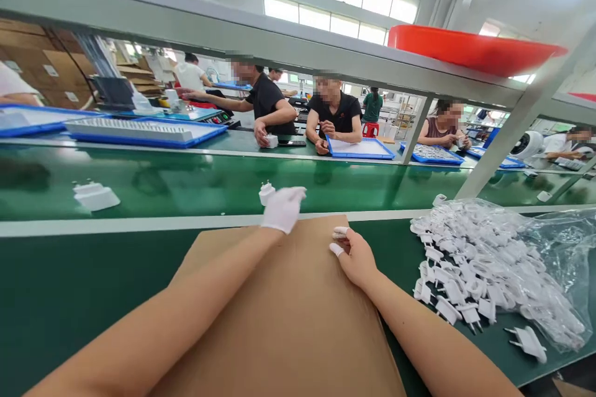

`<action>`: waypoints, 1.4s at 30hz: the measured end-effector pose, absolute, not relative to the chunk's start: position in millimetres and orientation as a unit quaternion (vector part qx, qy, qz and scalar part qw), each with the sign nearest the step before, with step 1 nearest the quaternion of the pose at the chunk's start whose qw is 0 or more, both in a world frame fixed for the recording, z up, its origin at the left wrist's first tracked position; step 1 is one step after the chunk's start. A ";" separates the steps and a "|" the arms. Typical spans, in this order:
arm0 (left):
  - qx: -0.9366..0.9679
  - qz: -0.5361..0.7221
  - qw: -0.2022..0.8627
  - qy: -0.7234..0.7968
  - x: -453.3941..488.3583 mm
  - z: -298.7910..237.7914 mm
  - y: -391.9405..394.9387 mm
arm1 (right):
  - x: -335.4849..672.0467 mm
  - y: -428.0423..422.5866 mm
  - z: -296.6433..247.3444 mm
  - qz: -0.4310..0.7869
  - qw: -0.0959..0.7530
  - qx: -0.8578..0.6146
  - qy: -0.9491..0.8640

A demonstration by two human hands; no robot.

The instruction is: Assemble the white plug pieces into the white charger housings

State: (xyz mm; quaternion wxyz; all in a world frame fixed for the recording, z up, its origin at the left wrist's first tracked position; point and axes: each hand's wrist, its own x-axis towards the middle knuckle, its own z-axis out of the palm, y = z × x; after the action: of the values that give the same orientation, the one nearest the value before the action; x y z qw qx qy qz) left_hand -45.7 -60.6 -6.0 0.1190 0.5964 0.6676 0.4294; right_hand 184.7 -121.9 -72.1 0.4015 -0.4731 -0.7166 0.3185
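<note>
My left hand, in a white glove, reaches over the far edge of a brown cardboard sheet. Its fingers point right and look smeared, so whether they grip anything does not show. Just behind it on the green belt is a white plug adapter with its pins up, partly covered by the glove. My right hand hovers by the cardboard's right edge. White finger cots cover its thumb and a fingertip, which are apart with nothing visible held between them.
Right of the cardboard, many white plug parts spill from a clear plastic bag. Another white adapter sits on the green belt at left. Co-workers sit across it beside blue trays. A shelf overhead holds a red basin.
</note>
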 end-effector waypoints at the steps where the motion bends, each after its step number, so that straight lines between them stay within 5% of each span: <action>1: 0.620 0.424 0.180 0.635 -30.3 -8.4 -69.1 | 184.6 -121.9 -72.9 0.319 0.407 -0.470 -0.715; 7: 0.627 0.389 0.310 0.600 20.4 -31.6 -96.1 | 185.3 -123.6 -69.3 0.338 0.436 -0.461 -0.695; 24: 0.700 0.246 0.247 0.623 14.4 -46.3 -91.2 | 184.0 -121.3 -69.1 0.408 0.455 -0.439 -0.658; 42: 0.752 0.193 0.218 0.591 18.3 -42.0 -101.3 | 189.2 -118.6 -70.9 0.326 0.416 -0.449 -0.720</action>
State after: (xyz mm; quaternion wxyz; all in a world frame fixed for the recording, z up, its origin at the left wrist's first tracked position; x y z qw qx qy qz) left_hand 18.3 -101.3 -42.0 0.2179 0.7523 0.5909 0.1935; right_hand 189.2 -118.6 -70.9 0.4163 -0.4494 -0.7200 0.3261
